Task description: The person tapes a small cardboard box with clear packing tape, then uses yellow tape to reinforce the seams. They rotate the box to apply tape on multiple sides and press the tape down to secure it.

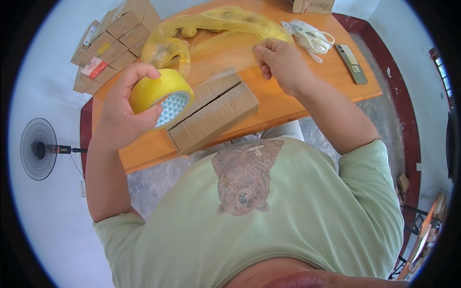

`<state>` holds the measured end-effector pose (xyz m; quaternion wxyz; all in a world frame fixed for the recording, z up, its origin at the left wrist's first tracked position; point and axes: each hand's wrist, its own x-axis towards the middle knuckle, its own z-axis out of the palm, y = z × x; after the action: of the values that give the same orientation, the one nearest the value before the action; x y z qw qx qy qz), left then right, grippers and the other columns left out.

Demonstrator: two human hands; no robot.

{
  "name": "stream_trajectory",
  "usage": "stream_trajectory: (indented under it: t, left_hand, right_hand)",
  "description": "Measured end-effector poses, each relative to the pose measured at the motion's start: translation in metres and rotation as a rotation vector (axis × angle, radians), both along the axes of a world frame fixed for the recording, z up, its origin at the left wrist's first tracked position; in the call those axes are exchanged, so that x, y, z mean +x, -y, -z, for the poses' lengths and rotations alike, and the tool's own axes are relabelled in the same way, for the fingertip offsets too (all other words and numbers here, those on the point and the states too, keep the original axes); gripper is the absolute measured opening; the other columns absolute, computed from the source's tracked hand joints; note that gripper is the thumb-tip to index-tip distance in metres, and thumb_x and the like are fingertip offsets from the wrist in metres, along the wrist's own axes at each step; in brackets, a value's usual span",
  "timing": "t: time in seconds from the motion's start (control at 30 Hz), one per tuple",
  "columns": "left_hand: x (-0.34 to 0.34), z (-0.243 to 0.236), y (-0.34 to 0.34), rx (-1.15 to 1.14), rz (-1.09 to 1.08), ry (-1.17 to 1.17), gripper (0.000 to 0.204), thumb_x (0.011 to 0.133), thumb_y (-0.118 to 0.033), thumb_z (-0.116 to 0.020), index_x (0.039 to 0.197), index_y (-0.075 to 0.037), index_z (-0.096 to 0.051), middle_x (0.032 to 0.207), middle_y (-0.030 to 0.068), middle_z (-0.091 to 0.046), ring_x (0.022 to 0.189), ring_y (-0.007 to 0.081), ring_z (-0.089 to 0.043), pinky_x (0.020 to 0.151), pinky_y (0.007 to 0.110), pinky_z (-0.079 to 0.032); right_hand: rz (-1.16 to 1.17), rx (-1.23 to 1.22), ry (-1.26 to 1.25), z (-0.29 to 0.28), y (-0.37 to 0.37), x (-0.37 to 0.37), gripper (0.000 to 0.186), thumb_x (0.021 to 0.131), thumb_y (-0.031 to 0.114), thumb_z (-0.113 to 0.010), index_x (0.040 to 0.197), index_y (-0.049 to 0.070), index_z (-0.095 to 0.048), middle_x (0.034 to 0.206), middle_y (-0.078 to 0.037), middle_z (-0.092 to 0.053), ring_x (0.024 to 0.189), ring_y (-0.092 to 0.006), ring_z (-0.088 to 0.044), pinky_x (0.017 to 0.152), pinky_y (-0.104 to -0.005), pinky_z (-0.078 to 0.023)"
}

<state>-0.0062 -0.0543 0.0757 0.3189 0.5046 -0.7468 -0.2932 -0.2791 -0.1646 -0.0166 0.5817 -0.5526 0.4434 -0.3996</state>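
Observation:
A roll of yellow packing tape (154, 91) is gripped in my left hand (126, 108), thumb at its inner ring and fingers over its outer rim. My right hand (281, 62) is closed in a pinch. Between roll and pinch a faint see-through strip of tape (221, 75) stretches; its end at the fingertips is hard to make out. Below, a long brown cardboard box (216, 117) lies slanted at the table's near edge. Its top flaps are folded in, with a dark gap along the middle.
A yellow plastic bag (230, 17) with round yellowish items (188, 32) lies across the wooden table (336, 79). Stacked cartons (115, 41) stand at the far left. White-handled scissors (314, 38) on clear plastic and a green phone (351, 65) lie at right. A fan (38, 149) is at left.

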Motion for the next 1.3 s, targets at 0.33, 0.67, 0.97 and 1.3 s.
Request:
stream_trajectory:
  t: [0.33, 0.67, 0.97, 1.3]
  left_hand:
    - [-0.012, 0.007, 0.01, 0.086, 0.0, 0.056, 0.033, 0.071, 0.001, -0.066, 0.101, -0.008, -0.054, 0.096, 0.0006, -0.056, 0.089, 0.0083, -0.053, 0.076, 0.023, -0.045]
    - [-0.026, -0.003, 0.026, 0.186, -0.032, 0.034, 0.03, 0.074, -0.001, -0.068, 0.1, -0.007, -0.055, 0.096, 0.0007, -0.058, 0.086, 0.0075, -0.055, 0.075, 0.023, -0.046]
    - [-0.038, -0.009, 0.037, 0.24, -0.03, -0.007, 0.031, 0.075, -0.001, -0.068, 0.102, -0.007, -0.055, 0.093, 0.001, -0.058, 0.084, 0.0075, -0.056, 0.073, 0.023, -0.046]
    - [-0.045, -0.01, 0.039, 0.256, -0.053, -0.012, 0.031, 0.075, -0.001, -0.069, 0.102, -0.007, -0.056, 0.095, 0.0009, -0.057, 0.086, 0.008, -0.055, 0.074, 0.023, -0.046]
  right_hand:
    - [-0.092, 0.19, -0.081, 0.043, 0.003, -0.003, 0.015, 0.093, 0.016, -0.053, 0.084, 0.004, -0.053, 0.067, 0.001, -0.047, 0.06, -0.0081, -0.044, 0.049, -0.0232, -0.039]
    - [-0.099, 0.254, -0.049, 0.056, 0.009, -0.003, 0.016, 0.092, 0.018, -0.054, 0.085, 0.004, -0.054, 0.067, -0.001, -0.049, 0.057, -0.0094, -0.045, 0.047, -0.024, -0.039]
    - [-0.127, 0.234, -0.123, 0.059, 0.016, -0.007, 0.017, 0.093, 0.019, -0.052, 0.083, 0.004, -0.055, 0.066, -0.001, -0.049, 0.055, -0.0092, -0.045, 0.046, -0.0237, -0.039]
    - [-0.149, 0.256, -0.173, 0.062, 0.017, -0.012, 0.018, 0.093, 0.018, -0.052, 0.084, 0.003, -0.055, 0.067, -0.002, -0.05, 0.056, -0.0098, -0.047, 0.047, -0.0249, -0.042]
